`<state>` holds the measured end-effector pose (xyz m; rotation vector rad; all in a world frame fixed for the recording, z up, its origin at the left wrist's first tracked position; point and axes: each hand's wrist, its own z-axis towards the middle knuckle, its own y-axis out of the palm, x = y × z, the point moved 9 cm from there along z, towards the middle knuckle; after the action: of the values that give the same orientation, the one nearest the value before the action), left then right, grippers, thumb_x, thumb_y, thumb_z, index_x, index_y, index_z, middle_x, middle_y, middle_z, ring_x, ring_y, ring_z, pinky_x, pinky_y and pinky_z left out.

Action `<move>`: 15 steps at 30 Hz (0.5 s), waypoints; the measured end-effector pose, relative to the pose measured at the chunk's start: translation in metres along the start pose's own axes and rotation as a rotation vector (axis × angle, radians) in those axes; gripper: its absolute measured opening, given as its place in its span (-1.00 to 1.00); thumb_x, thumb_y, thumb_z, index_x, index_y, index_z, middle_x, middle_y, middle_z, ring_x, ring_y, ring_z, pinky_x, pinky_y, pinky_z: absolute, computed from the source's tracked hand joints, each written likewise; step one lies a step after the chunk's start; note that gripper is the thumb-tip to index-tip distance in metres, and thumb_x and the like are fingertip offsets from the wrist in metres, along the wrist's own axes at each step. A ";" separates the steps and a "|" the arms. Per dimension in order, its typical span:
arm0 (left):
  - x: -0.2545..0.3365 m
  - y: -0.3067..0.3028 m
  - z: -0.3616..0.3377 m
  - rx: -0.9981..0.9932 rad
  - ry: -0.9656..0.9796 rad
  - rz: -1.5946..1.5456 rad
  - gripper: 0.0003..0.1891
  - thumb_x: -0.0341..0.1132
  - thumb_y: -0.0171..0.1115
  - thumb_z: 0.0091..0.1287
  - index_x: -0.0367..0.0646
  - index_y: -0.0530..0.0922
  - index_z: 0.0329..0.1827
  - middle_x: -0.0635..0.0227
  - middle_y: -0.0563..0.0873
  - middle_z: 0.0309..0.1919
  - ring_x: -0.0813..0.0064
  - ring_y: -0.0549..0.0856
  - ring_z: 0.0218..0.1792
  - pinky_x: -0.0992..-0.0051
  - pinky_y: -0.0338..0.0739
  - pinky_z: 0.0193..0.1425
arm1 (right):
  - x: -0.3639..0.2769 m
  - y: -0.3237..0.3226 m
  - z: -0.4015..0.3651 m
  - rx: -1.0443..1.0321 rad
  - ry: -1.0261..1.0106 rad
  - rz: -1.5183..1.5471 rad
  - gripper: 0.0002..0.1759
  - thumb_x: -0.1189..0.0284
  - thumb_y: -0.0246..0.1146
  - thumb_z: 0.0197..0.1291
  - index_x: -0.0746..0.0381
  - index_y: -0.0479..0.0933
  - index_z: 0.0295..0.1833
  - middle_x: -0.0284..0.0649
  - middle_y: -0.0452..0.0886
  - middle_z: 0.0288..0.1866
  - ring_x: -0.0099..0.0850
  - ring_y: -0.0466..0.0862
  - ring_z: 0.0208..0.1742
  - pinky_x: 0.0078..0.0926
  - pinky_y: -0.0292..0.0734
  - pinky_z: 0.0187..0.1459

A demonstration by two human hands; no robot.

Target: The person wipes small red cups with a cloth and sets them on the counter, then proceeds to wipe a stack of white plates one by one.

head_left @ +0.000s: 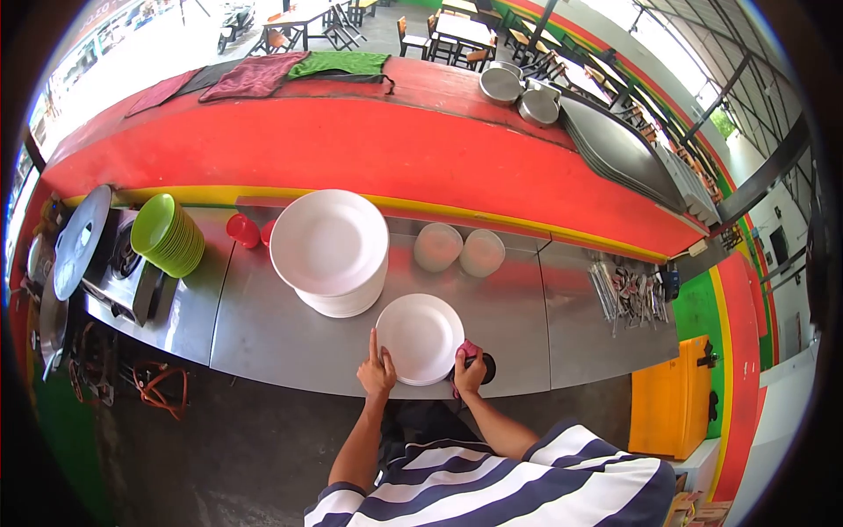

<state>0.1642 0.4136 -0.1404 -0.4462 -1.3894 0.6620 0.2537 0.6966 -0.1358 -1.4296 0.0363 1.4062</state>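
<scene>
A round white plate [420, 338] lies near the front edge of the steel counter, with at least one more rim showing beneath it. My left hand [378, 376] is at its left edge, index finger straight along the rim and thumb at the plate's side. At the lower right edge, my right hand [471, 372] is closed around a pink cloth [469, 349]. Something round and black [489, 369] shows beside that hand. Behind the plate, to the left, rises a tall stack of larger white plates [329, 244].
Green bowls [162, 230], red cups [243, 230] and a gas stove [123, 263] stand left. Two stacks of pale bowls [437, 247] sit behind; bagged cutlery [628, 290] lies right. A red wall [369, 145] bounds the counter [299, 351], carrying cloths, pans and trays [619, 145].
</scene>
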 end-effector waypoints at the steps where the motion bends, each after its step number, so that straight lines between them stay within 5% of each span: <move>1: 0.002 -0.001 0.000 0.009 0.001 -0.015 -0.41 -0.15 0.05 0.44 0.12 0.26 0.56 0.07 0.61 -0.72 -0.10 0.61 -0.66 0.03 0.48 -0.51 | 0.003 0.002 0.002 0.029 -0.039 -0.008 -0.62 0.21 0.30 0.23 0.33 0.50 -0.07 0.11 0.66 -0.35 0.18 0.66 -0.27 0.03 0.52 -0.22; 15: -0.003 0.016 0.001 -0.048 -0.086 0.074 -0.39 -0.09 -0.11 0.45 -0.13 0.19 0.53 -0.10 0.73 -0.39 -0.25 0.69 -0.40 -0.09 0.53 -0.30 | 0.012 0.019 0.029 -0.117 -0.024 -0.129 -0.40 0.11 0.20 0.21 0.30 0.40 0.22 0.15 0.68 -0.22 0.20 0.69 -0.25 0.09 0.60 -0.22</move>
<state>0.1605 0.4237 -0.1527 -0.5141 -1.4784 0.7169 0.2248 0.7148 -0.1487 -1.4837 -0.1532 1.3366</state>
